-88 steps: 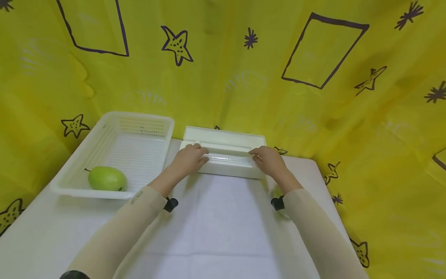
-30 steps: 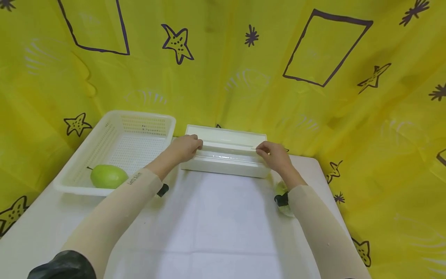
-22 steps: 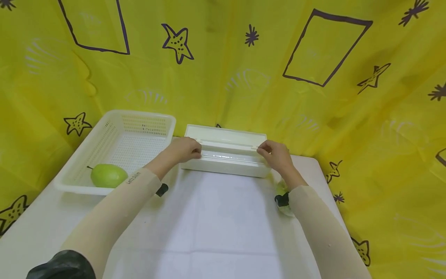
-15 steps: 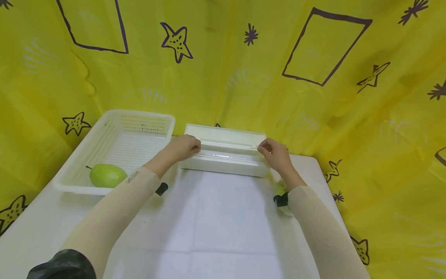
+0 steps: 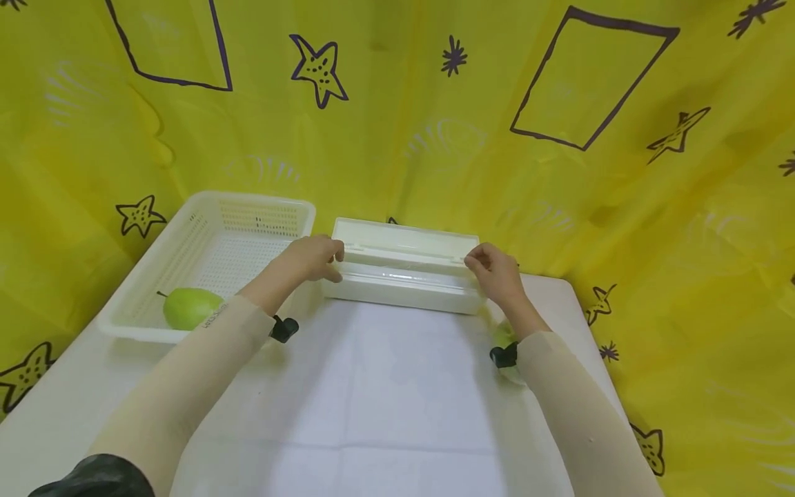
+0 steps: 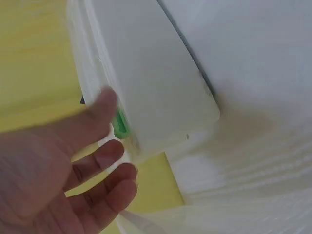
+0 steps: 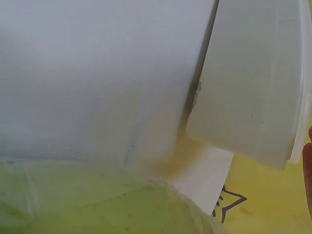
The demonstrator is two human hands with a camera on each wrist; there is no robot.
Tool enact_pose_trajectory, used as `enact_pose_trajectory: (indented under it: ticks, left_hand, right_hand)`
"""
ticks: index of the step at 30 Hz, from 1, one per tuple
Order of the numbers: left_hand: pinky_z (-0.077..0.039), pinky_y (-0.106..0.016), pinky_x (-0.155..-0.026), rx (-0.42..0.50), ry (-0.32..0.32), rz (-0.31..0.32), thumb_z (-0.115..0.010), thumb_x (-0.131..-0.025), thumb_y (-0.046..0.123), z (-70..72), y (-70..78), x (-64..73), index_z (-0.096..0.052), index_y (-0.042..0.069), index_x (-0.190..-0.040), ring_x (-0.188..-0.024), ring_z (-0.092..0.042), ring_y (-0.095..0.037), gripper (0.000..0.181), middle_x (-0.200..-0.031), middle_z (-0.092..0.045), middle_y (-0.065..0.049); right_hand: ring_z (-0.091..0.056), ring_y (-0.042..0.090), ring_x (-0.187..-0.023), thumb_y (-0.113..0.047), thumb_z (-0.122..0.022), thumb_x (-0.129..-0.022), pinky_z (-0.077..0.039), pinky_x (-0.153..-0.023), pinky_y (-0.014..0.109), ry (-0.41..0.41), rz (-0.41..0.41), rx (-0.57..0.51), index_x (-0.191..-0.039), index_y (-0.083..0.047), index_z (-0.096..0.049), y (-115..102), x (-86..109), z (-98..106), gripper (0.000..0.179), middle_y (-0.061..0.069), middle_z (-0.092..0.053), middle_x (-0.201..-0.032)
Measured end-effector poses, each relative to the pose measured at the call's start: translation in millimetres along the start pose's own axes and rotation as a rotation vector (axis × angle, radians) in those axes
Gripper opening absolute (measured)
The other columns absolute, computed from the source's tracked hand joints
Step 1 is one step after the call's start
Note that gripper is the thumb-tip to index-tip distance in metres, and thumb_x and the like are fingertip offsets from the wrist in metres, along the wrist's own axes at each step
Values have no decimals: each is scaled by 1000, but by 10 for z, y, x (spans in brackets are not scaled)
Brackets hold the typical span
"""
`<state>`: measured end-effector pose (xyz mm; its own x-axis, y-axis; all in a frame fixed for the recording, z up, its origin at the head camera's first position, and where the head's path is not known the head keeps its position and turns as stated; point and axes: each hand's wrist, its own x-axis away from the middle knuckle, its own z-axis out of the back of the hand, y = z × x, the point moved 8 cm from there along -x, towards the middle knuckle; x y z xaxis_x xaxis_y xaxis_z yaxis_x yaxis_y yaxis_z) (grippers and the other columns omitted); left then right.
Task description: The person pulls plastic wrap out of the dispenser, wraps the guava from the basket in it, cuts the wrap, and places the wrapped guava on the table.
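Note:
A long white cling film dispenser (image 5: 404,295) stands at the table's back edge, its lid (image 5: 404,236) raised behind. Along it runs a thin pale rail (image 5: 410,257), and clear film shines in front of that. My left hand (image 5: 307,259) is beside the dispenser's left end, thumb and fingers spread apart. The left wrist view shows its fingertips around a small green piece (image 6: 120,126) at that end; contact is unclear. With thumb and forefinger, my right hand (image 5: 499,275) pinches the rail's right end. Only a sliver of those fingers (image 7: 307,165) shows in the right wrist view.
A white slotted basket (image 5: 298,207) with a green pear (image 5: 189,308) in it stands at the left. Under my right wrist lies a green fruit (image 7: 87,200) in clear film, mostly hidden in the head view. A yellow curtain (image 5: 397,138) hangs close behind the table.
Both hands have moved outward towards the dispenser's ends. The left has let go of the rail and spread its fingers, drawing back left; the right keeps its pinch, nearly still lately.

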<state>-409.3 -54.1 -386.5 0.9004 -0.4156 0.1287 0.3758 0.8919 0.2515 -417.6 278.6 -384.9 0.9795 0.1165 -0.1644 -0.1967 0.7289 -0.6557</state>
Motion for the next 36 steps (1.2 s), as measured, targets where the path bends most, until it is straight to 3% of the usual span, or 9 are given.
enact_pose_trajectory:
  ticks: [5, 9, 12, 16, 20, 24, 27, 31, 36]
  left_hand:
    - [-53, -39, -72, -87, 34, -2, -79, -86, 18, 18, 27, 63, -66, 9, -92, -82, -62, -24, 17, -88, -68, -4]
    - [-55, -45, -76, -219, 84, 41, -81, -84, 22, 70, 46, 99, -70, 12, -89, -89, -63, -30, 15, -89, -71, -4]
    - [-55, -50, -80, -266, 82, 89, -81, -83, 25, 98, 54, 123, -72, 13, -92, -93, -63, -33, 17, -94, -72, -6]
    - [-55, -51, -79, -227, 68, 124, -79, -85, 33, 79, 73, 123, -69, 10, -103, -96, -63, -36, 30, -102, -72, -9]
    - [-56, -47, -72, -163, 96, 93, -68, -93, 45, 13, 130, 54, -68, 12, -114, -99, -63, -36, 39, -110, -70, -10]
    - [-55, -41, -67, -111, 104, 46, -65, -97, 34, -66, 181, -56, -75, 14, -103, -86, -65, -27, 24, -96, -73, -4]
    - [-54, -40, -66, -78, 109, 56, -65, -98, 24, -79, 168, -109, -74, 12, -95, -77, -63, -21, 16, -86, -72, -2]
    - [-55, -42, -67, -61, 143, 82, -58, -101, 20, -32, 143, -128, -68, 8, -98, -78, -61, -22, 15, -93, -68, -7]
    - [-54, -42, -63, -60, 184, 48, -52, -104, 19, 57, 176, -128, -61, 3, -106, -76, -58, -26, 19, -96, -62, -13]
  right_hand:
    - [-62, 31, -99, -29, -58, -102, -51, -87, 45, 6, 5, -12, -109, -9, -62, 0, 7, 14, 22, 12, -69, -106]
    - [-62, 29, -95, -28, -58, -102, -51, -84, 42, 5, 9, -15, -108, -8, -63, 8, 12, 10, 21, 12, -69, -105]
    - [-63, 29, -94, -27, -58, -102, -51, -83, 41, 12, 12, -18, -108, -8, -63, 6, 20, 13, 21, 13, -70, -104]
    - [-62, 29, -93, -28, -58, -102, -50, -83, 41, 13, 7, -15, -108, -8, -62, 8, 24, 11, 21, 12, -69, -103]
    - [-62, 29, -94, -28, -58, -102, -50, -82, 42, 19, 1, -17, -108, -9, -62, 7, 28, 16, 20, 11, -69, -104]
    - [-64, 29, -95, -28, -57, -102, -51, -81, 41, 33, 5, -28, -108, -8, -62, 3, 19, 16, 21, 12, -70, -104]
    - [-64, 29, -95, -28, -58, -102, -51, -81, 40, 39, 2, -34, -108, -8, -62, 8, 0, 6, 22, 12, -70, -103]
    - [-64, 29, -95, -29, -58, -102, -52, -82, 41, 41, -10, -36, -108, -8, -62, 20, -17, -1, 21, 12, -70, -104]
    - [-63, 28, -93, -29, -57, -103, -52, -82, 41, 56, -20, -46, -108, -8, -62, 31, -22, 22, 23, 12, -69, -103]
